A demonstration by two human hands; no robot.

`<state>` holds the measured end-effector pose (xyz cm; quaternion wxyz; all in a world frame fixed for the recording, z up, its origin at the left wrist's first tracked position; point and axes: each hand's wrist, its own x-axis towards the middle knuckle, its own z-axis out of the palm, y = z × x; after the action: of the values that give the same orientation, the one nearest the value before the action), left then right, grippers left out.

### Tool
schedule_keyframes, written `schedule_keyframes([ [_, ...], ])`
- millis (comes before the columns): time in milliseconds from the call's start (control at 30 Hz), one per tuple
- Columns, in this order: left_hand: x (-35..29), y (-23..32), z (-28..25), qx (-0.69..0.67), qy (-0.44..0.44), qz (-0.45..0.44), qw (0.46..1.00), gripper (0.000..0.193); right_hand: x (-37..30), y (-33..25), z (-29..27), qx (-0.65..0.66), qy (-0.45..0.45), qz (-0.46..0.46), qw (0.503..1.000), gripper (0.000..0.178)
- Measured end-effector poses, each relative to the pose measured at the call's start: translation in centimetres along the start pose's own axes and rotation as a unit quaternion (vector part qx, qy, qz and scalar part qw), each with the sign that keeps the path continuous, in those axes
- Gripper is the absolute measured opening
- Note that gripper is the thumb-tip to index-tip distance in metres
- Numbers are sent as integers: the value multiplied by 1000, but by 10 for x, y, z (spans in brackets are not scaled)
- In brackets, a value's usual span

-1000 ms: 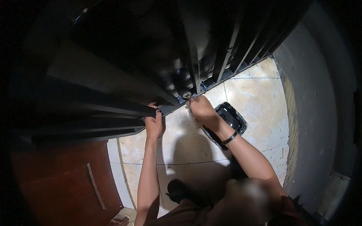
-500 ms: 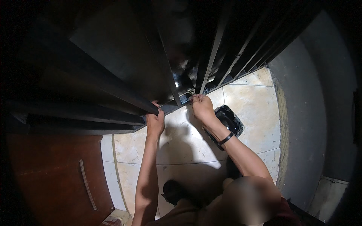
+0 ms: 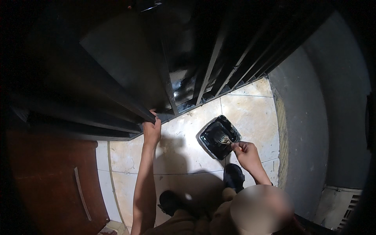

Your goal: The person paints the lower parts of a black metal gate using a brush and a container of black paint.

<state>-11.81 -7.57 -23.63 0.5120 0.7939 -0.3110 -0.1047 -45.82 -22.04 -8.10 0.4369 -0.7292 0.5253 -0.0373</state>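
My left hand is closed around a dark metal bar of the gate, low down near its bottom rail. In my right hand, thumb and fingers pinch a small paintbrush by its pale end. The bristles reach into a square black tray that holds glossy black paint and stands on the tiles. Wet-looking black shine shows on the gate beside its lower bars. Much of the gate's upper part is lost in darkness.
Pale floor tiles lie below the gate, with dark specks on them. A grey wall curves along the right, with a slotted panel low down. At left stands a reddish-brown wooden panel. My shoes are close behind the tray.
My right hand has moved from the gate's bottom rail back and right to the tray, bringing the brush into it. The left hand keeps its grip on the bar.
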Motion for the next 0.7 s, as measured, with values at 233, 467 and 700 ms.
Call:
schedule_keyframes([
  [233, 0, -4, -3, 38, 12, 0, 999, 26, 6, -10, -20, -152, 95, -145, 973, 26],
  [467, -2, 0, 1, 42, 2, 13, 999, 29, 22, -12, -22, -137, 115, -132, 975, 30],
  [700, 3, 8, -5, 15, -6, -6, 1000, 37, 26, 0, -15, -132, 126, -151, 972, 38],
])
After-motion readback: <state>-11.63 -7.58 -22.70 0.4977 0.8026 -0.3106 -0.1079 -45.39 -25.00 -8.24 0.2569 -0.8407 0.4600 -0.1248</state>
